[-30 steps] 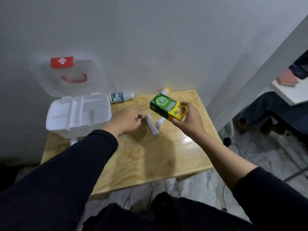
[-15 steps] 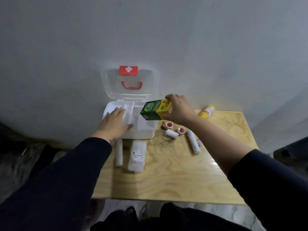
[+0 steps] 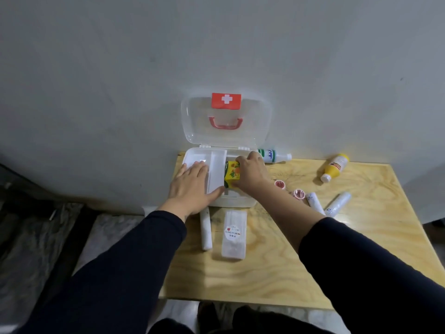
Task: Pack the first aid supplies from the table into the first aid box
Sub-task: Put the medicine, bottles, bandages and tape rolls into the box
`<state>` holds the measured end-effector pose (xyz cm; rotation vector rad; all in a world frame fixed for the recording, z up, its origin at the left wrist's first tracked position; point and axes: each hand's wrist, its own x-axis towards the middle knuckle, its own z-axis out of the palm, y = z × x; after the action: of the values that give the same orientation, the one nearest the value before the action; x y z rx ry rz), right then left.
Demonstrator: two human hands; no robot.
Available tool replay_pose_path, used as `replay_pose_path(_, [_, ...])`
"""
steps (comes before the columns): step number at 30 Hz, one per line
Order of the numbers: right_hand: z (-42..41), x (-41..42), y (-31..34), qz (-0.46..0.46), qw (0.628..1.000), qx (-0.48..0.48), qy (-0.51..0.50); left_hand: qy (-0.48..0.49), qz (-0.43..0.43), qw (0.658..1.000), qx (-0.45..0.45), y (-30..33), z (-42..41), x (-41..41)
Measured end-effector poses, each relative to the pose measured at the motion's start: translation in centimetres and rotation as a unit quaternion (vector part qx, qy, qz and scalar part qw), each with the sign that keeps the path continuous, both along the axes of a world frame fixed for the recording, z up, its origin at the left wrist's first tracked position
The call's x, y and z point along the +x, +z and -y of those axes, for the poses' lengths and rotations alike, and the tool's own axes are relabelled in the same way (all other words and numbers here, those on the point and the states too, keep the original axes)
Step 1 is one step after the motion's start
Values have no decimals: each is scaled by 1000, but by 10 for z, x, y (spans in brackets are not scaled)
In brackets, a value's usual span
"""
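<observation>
The white first aid box (image 3: 237, 202) stands at the table's back left, its clear lid (image 3: 226, 136) up against the wall. My right hand (image 3: 250, 174) grips a green and yellow carton (image 3: 232, 174) and holds it inside the box's right compartment. My left hand (image 3: 192, 186) lies flat, fingers spread, on the box's left side and front rim. On the table lie a white roll (image 3: 206, 231), a clear packet (image 3: 234, 233), two small red-capped pots (image 3: 279, 184), two more white rolls (image 3: 315, 203), a yellow bottle (image 3: 335, 167) and a green-and-white bottle (image 3: 274, 155).
The wooden table (image 3: 337, 261) stands against a grey wall. A white inner tray (image 3: 216, 169) sits in the box's left part. Dark floor lies to the left, and my knees show below the table's front edge.
My right hand has lowered the carton from above the box's rim down into its right compartment. My left hand has slid forward onto the box. The view has shifted slightly.
</observation>
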<state>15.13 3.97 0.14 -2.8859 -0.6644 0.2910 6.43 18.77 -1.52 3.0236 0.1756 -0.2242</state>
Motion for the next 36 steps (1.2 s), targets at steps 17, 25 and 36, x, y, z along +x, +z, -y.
replay_pose_path(17, [12,-41,5,67,974,185,-115,6,0,999,32,-4,-8,3])
replay_pose_path(25, [37,-128,-40,22,958,205,-201,4,1,999,32,-5,-5,-1])
replay_pose_path(36, [51,-138,-74,-78,976,128,-158,5,9,999,37,-8,-5,-3])
